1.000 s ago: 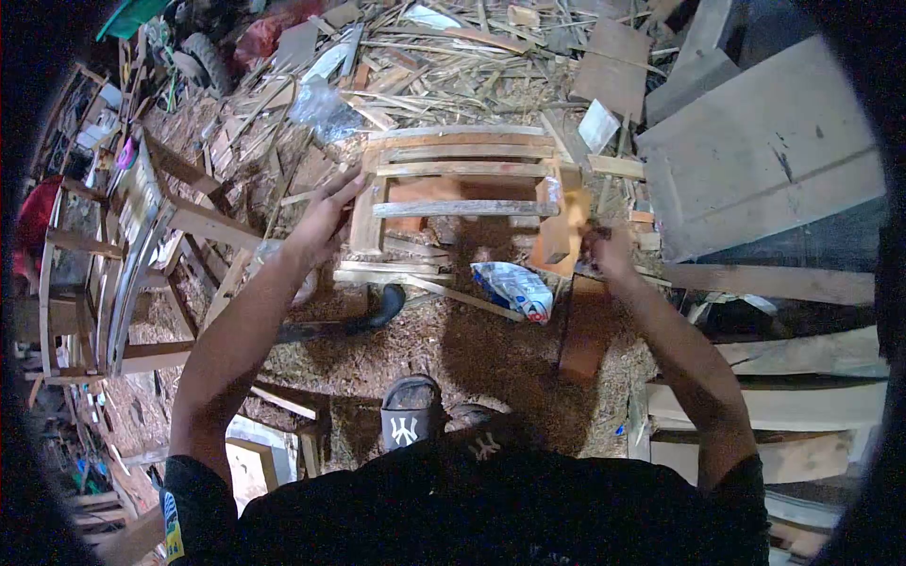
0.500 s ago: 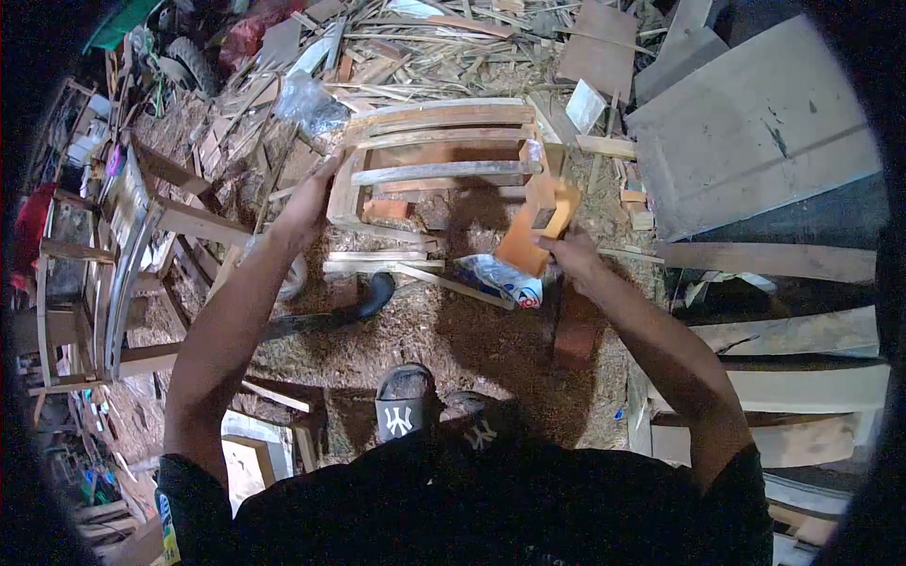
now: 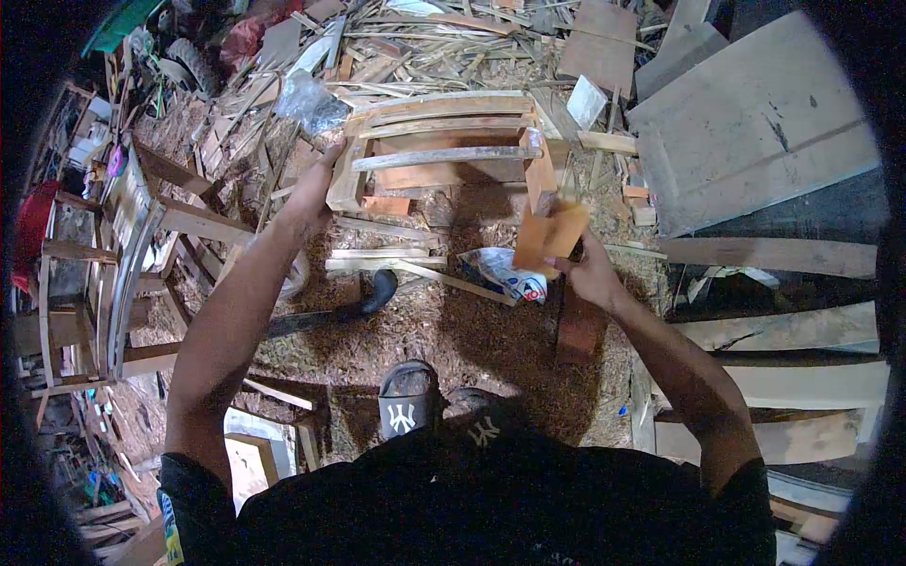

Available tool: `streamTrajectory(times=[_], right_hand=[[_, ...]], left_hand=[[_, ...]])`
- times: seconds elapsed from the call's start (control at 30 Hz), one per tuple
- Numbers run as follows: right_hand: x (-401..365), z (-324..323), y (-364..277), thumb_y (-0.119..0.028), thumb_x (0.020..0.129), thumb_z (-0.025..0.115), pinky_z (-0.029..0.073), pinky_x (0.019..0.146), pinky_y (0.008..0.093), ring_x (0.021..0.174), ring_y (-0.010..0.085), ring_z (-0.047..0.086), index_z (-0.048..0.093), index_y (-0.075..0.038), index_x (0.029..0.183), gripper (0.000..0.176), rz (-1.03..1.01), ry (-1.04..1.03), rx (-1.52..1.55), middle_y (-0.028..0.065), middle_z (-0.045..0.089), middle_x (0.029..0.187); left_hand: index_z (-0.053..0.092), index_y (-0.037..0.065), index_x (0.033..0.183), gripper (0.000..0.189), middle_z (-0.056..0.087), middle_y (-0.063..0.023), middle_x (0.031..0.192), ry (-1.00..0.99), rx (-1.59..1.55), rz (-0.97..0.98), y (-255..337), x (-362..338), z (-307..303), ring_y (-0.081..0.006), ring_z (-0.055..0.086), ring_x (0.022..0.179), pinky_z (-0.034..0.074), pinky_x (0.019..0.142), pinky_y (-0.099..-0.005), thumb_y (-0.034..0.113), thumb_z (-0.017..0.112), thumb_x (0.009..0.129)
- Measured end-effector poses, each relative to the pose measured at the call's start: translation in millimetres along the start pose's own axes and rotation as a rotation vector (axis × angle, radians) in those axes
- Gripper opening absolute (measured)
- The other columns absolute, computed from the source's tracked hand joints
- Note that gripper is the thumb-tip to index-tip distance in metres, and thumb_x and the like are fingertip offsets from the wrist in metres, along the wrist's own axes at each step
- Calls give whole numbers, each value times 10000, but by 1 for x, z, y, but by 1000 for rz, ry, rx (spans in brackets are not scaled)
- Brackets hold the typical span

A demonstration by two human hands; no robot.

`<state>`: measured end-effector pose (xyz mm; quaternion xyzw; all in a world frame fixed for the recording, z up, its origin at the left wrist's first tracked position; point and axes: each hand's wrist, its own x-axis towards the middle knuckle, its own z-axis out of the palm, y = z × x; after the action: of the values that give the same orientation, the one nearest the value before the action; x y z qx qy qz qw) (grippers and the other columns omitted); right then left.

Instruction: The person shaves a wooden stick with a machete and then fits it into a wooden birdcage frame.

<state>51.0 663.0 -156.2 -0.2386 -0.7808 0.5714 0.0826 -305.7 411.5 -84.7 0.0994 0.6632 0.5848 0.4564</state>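
A wooden frame (image 3: 448,158) with several curved slats is held off the ground in front of me. My left hand (image 3: 318,189) grips its left end piece, thumb on top and the fingers mostly hidden. In my right hand (image 3: 592,274) is an orange-brown wooden block (image 3: 552,236), smeared by motion, just below the frame's right end post (image 3: 540,174). Beneath that block, a crumpled white and blue plastic bag (image 3: 505,272) lies on the sawdust.
Thin wood strips (image 3: 382,262) and a dark curved-handled object (image 3: 379,292) lie on the floor before my sandals (image 3: 409,406). Slatted wooden frames (image 3: 118,274) stand at left. Large panels (image 3: 755,132) and curved boards (image 3: 783,259) fill the right. Scrap wood (image 3: 425,52) is heaped behind.
My right hand has moved slightly right and down with the wooden block, which has turned and come away from the frame's right post. The frame has shifted slightly and tilted in my left hand.
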Motion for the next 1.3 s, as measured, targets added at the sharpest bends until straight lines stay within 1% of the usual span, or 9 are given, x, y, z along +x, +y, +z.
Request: streamTrajectory(times=[0.13,0.23,0.3,0.53,0.7,1.17,1.2,1.23,1.3], right_hand=[[10,-15,-9,38,814,740,466,1020,360,1192,242,571,498,-8,1305,549,-229,-205,-273,119,595,1237],[13,-9,-1,40,804,744,475,1002,344,1148,228,585,531,10,1223,471,-118,-100,-162,101,603,1162],[19,-6,4,1,823,771,473,1014,340,1161,189,587,509,-8,1282,528,-106,-138,-31,103,619,1214],[58,-20,62,-125,801,825,434,1085,374,1233,264,570,402,28,1423,767,96,-232,-32,179,585,1349],[55,-25,69,-129,806,822,455,1059,388,1206,257,587,437,3,1401,721,14,-169,2,166,592,1335],[34,-16,56,-25,872,734,487,999,352,1144,196,606,518,-18,1294,474,25,-191,-92,87,637,1236],[36,-13,57,-76,843,778,421,1097,388,1275,229,547,370,-35,1442,726,82,-207,69,129,579,1350],[36,-12,58,-76,843,778,421,1097,388,1275,229,547,370,-35,1442,726,81,-209,71,129,579,1350],[30,-14,42,-102,871,754,487,981,335,1114,193,618,504,-50,1326,522,-52,-145,-118,105,653,1219]], left_hand=[[541,83,1350,550,667,-80,1101,30,-75,-26,-2,4,-1,-191,694,890,629,635,-321,513,406,1035],[527,83,1350,546,661,-96,1083,96,-63,11,0,-3,8,-198,695,827,627,606,-331,513,417,1033],[539,60,1344,498,663,-93,1137,57,-102,-3,4,-12,12,-198,692,929,582,809,-351,447,436,1048],[569,64,1299,500,688,-77,1029,28,-46,-7,-2,1,-6,-184,684,822,573,725,-340,475,446,1042],[559,61,1308,522,690,-79,1045,41,-41,-22,4,-11,8,-182,692,824,577,742,-338,493,443,1039],[497,35,1396,597,641,-111,1272,110,-21,-106,-8,-19,2,-223,654,1077,522,952,-365,498,481,1019],[493,33,1402,611,638,-105,1279,25,-95,-83,-10,-17,0,-220,649,1091,518,961,-362,505,486,1014],[493,33,1402,611,638,-105,1279,27,-94,-84,-12,-16,-3,-220,649,1091,518,961,-362,505,486,1014],[483,20,1408,673,628,-110,1303,76,-32,-111,-13,-17,-5,-219,648,1092,515,963,-353,543,523,985]])
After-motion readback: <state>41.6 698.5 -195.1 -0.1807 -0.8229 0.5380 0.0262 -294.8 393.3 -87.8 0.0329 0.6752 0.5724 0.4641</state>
